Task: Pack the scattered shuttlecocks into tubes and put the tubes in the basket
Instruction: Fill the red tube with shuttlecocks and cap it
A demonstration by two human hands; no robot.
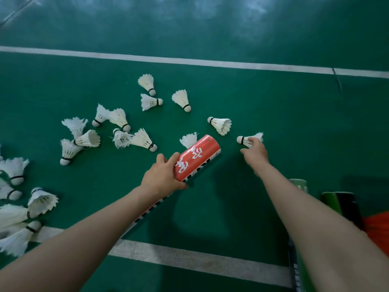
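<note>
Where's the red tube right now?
Head view, centre: the red tube is gripped in the left hand, a shuttlecock just beyond its far end.

We log: red cardboard tube (197,157) with white characters and black-and-white strip; white feather shuttlecocks (182,99), black bands at corks; green court floor (273,102), white lines (189,61).

I see dim, flat light — hazy glare on the far floor (210,15), soft shadows, edges bowed.
</note>
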